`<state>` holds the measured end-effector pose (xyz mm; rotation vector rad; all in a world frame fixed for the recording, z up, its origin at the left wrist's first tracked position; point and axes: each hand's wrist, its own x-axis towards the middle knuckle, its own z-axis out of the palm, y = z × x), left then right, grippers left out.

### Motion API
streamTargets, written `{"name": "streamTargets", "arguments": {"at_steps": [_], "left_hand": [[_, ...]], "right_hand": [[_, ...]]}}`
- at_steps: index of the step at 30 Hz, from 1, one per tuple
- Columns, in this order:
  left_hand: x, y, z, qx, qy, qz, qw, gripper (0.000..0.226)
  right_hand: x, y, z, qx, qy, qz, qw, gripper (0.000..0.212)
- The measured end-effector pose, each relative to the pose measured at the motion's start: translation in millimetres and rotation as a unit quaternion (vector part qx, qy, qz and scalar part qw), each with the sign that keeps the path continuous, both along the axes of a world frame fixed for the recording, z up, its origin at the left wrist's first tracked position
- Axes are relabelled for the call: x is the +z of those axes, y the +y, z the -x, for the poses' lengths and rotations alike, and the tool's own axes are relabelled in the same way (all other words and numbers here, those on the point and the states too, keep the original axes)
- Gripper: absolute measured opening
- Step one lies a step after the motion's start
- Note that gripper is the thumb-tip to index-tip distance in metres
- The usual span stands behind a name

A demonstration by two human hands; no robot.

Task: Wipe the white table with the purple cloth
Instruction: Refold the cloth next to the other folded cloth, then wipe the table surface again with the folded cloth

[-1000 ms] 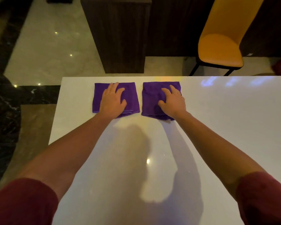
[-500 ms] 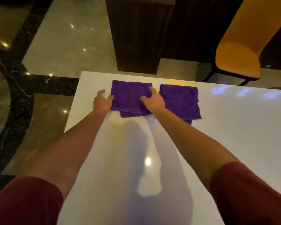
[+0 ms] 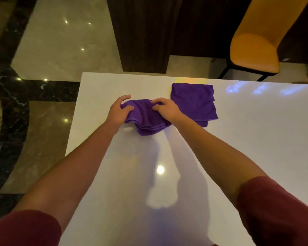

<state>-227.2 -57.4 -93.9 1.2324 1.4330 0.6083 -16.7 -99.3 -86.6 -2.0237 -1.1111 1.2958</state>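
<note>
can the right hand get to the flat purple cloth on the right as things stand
Probably yes: the flat cloth lies right beside the right hand, nothing between them, though that hand now grips the bunched cloth.

Restaurant or lobby-like interior, polished marble floor (image 3: 60, 41), orange dining chair (image 3: 252, 50), glossy white table (image 3: 256, 139)

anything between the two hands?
Head view: only the bunched cloth, gripped by left hand and right hand. The second cloth lies right of both.

left hand (image 3: 118, 110) gripping (fingers curled) | right hand (image 3: 167, 108) gripping | arms outstretched
</note>
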Motion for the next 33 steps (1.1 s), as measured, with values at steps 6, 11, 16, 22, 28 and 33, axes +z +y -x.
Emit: {"name": "streamTargets", "arguments": {"at_steps": [6,11,16,22,28,33], "left_hand": [[55.9,-57.6,-1.2,0.026,-0.144,0.089,0.985,0.038],[67.4,-112.5,-27.3,-0.017,-0.145,0.085,0.986,0.033],[59.9,-177.0,-64.1,-0.029,-0.107,0.049,0.993,0.034],[50.1,-228.8,-117.8,-0.059,-0.118,0.057,0.990,0.050],[40.3,-261.7,-212.1,0.008,-0.088,-0.021,0.996,0.038],[-0.4,-313.0,-270.5,-0.024,0.071,0.029,0.997,0.036]], "right_hand": [[53.7,-83.8,-14.7,-0.064,0.099,-0.025,0.993,0.015],[63.1,-170.5,-37.4,-0.151,0.113,-0.058,0.980,0.032],[61.0,-236.4,-67.7,-0.086,0.088,-0.001,0.992,0.056],[57.1,-277.7,-134.8,-0.107,0.063,-0.040,0.991,0.049],[59.4,-278.2,-238.6,-0.095,-0.005,-0.108,0.990,0.050],[32.8,-310.4,-295.8,-0.035,-0.069,-0.035,0.996,0.051]]}}
